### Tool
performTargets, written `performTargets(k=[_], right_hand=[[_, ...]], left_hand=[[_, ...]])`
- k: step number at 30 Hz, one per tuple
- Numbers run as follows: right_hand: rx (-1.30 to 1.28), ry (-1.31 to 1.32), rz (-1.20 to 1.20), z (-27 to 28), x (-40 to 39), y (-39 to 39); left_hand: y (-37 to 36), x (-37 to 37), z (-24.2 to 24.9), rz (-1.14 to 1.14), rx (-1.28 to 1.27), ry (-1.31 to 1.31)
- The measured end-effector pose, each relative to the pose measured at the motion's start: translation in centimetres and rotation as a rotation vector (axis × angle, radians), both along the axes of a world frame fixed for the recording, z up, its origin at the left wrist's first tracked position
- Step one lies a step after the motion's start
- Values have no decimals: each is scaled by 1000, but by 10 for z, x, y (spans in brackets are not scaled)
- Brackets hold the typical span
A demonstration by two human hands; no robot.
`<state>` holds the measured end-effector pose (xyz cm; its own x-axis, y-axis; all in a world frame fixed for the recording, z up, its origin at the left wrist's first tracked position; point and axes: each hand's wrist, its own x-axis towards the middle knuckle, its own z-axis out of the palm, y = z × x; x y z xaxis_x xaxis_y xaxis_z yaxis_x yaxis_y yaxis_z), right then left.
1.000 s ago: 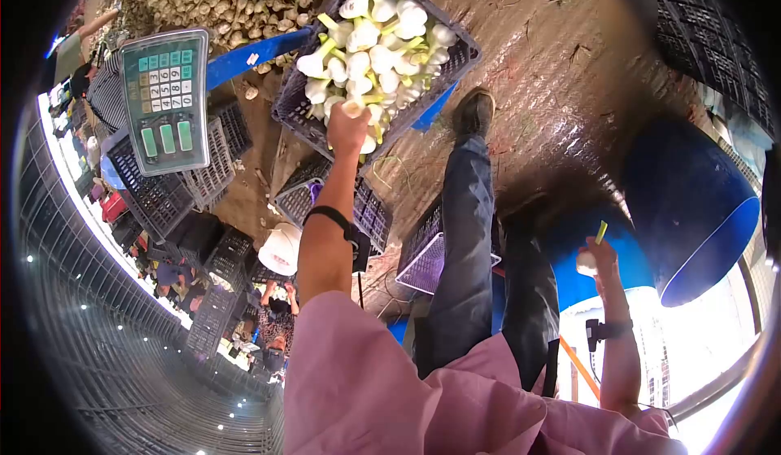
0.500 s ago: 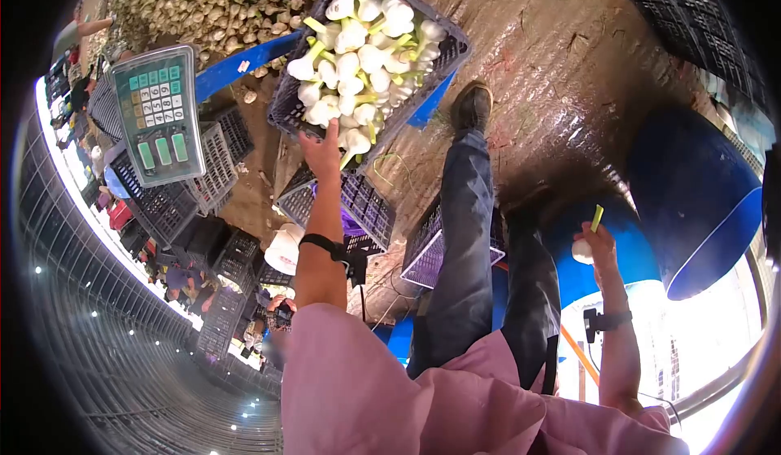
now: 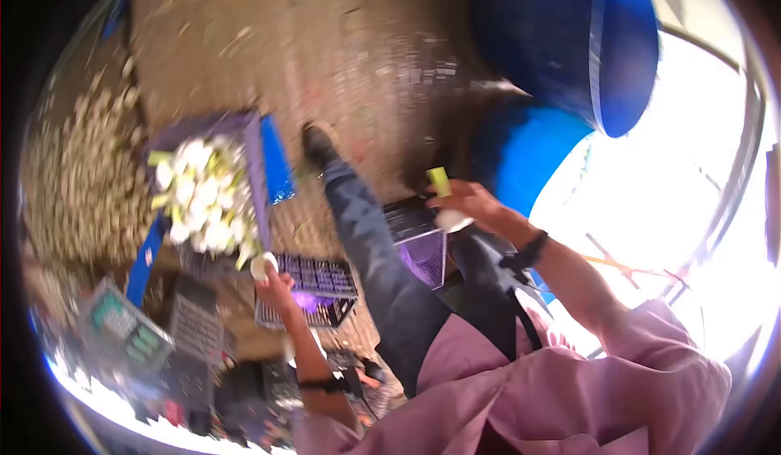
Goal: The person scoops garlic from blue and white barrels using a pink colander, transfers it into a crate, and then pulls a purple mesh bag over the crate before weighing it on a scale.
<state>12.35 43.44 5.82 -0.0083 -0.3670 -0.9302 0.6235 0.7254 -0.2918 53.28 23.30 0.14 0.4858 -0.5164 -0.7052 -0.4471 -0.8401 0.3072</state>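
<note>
My left hand is closed on a white garlic bulb, just off the near corner of the crate; its short stem points toward the crate. A second garlic bulb sits in my closed right hand, with its cut green stem sticking up past the fingers. That hand is over the floor, to the right of my outstretched leg. Beside my left hand, a dark plastic crate is heaped with trimmed garlic. Motion blurs the picture.
A large heap of garlic covers the floor at left. A scale with a keypad stands lower left by stacked crates. Purple-lined crates lie near my legs. Blue barrels stand at upper right.
My view has swung, shifting the crate left and down. My left hand has come away from the crate's garlic with a bulb. My right hand, still holding its bulb, has moved inward.
</note>
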Motion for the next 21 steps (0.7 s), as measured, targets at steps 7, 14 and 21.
performTargets(k=[7, 14, 21], right_hand=[[-255, 119, 27, 65, -18, 55], [-21, 359, -27, 157, -162, 262], [559, 870, -226, 104, -225, 398]], left_hand=[[147, -265, 92, -831, 168, 1013], [322, -431, 121, -1358, 158, 1335], [303, -440, 138, -964, 360, 1236]])
